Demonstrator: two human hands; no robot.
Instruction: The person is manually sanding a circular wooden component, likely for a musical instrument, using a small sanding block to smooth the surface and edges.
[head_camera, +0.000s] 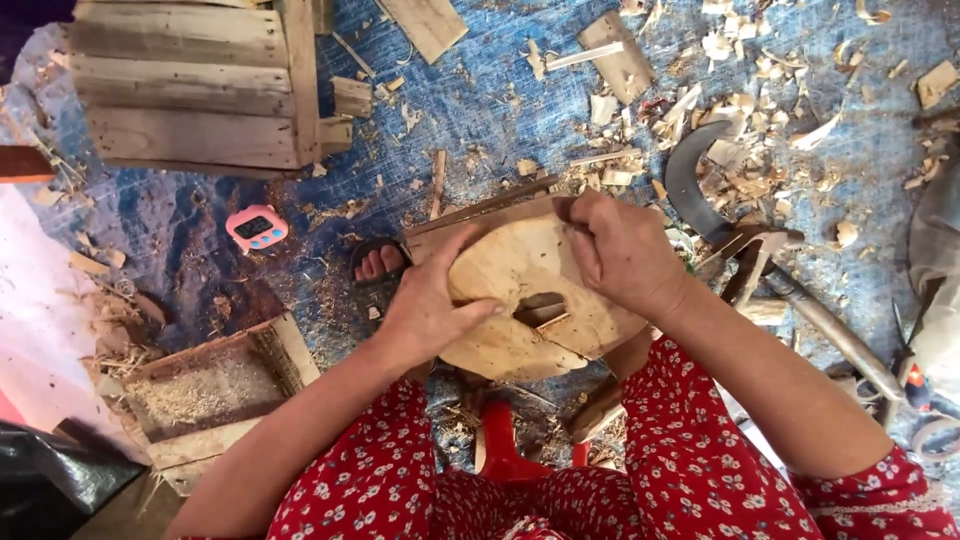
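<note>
Left hand (428, 305): fingers spread moderately and curved over the near-left edge of the round wooden disc (525, 300). The thumb lies flat across the disc face, its tip just short of the central slot (540, 308); the other fingers arch over the disc's upper-left rim. The grip is a steadying clasp, not a closed fist.

Right hand (622, 250): fingers curled tight, knuckles up, resting on the upper-right part of the disc. A thin dark tool (566, 212) shows at the fingertips, pressed toward the disc's top edge; its exact kind cannot be determined.

Disc: pale, freshly cut wood, roughly circular with an uneven rim, marked by shallow cut facets. A small rectangular slot is cut through near its centre. The disc rests tilted on a flat wooden board (480, 218), whose dark edge shows just beyond the disc's far side.

Position relative to the fingers: the disc lies between the two hands, the left covering its left flank, the right covering its upper right; the slot sits exposed between thumb and right wrist.

Surroundings relative to the disc: a sandalled foot (380, 265) just to its left; a pink digital timer (257, 228) further left; a curved dark blade (690, 190) to its right among wood chips (740, 100); a slatted wooden crate (190, 85) well beyond at upper left; a red stool (505, 450) beneath, near the person's lap.
</note>
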